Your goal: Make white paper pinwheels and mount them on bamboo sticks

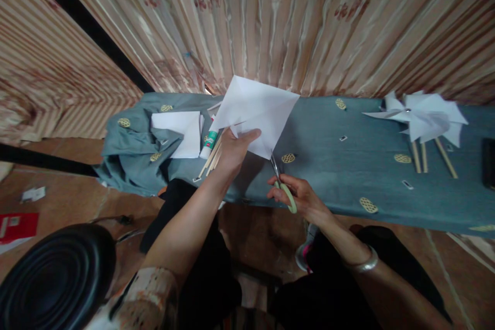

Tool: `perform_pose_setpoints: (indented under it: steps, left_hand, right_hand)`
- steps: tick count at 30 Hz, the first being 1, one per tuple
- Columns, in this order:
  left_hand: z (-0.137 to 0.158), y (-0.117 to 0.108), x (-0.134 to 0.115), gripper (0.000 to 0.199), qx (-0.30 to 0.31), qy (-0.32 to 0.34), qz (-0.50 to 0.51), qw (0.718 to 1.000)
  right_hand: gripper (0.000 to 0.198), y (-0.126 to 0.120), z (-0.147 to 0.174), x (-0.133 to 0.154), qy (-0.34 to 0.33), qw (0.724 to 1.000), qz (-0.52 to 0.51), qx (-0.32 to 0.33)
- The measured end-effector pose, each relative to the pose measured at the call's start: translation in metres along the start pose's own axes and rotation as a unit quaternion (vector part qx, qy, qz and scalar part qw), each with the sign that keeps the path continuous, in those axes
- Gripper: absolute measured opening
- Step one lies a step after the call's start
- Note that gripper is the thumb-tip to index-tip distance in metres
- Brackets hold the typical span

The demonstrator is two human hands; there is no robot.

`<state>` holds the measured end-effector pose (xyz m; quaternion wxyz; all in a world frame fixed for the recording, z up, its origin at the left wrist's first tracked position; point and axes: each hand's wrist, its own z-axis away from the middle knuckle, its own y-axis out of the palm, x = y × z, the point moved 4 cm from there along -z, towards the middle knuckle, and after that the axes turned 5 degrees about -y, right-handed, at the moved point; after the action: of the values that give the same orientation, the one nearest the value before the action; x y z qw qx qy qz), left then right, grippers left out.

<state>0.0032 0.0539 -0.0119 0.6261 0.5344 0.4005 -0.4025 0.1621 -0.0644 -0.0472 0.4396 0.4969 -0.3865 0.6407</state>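
A white square sheet of paper (257,100) with faint crease lines is held up over the cloth. My left hand (232,152) grips its near left part, thumb on top. Pale green-handled scissors (288,197) are in my right hand (299,196), fingers in the loops. Their blades meet the sheet's near corner; whether they have cut into it I cannot tell. Beside my left hand lie several wooden sticks (212,164) and a green and white glue stick (209,143).
Folded white paper (185,134) lies at the left on the blue-grey cloth (320,139). White paper pinwheels (425,116) on wooden sticks lie at the right. A dark object (489,162) sits at the right edge. A round black stool (58,278) stands at lower left; curtains (270,26) hang behind.
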Motion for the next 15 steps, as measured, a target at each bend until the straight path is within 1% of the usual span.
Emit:
perform_pose_setpoints:
  steps: [4, 8, 13, 15]
  left_hand:
    - [0.0034, 0.0025, 0.0037, 0.036, 0.003, 0.004, -0.005, 1.000]
    - [0.0055, 0.0026, 0.0038, 0.038, -0.001, -0.004, -0.006, 1.000]
    - [0.0068, 0.0030, 0.0046, 0.036, -0.002, -0.009, -0.009, 1.000]
    - [0.0073, 0.0037, 0.0050, 0.039, -0.003, -0.012, -0.008, 1.000]
  right_hand:
    - [0.043, -0.0007, -0.0063, 0.0038, 0.001, 1.000, -0.009, -0.009]
    - [0.045, 0.0005, -0.0087, 0.0054, 0.015, 0.999, -0.034, -0.009]
    - [0.042, 0.0000, -0.0085, 0.0049, 0.015, 0.999, -0.034, -0.007]
    - [0.042, -0.0002, -0.0085, 0.0050, 0.014, 0.999, -0.035, -0.005]
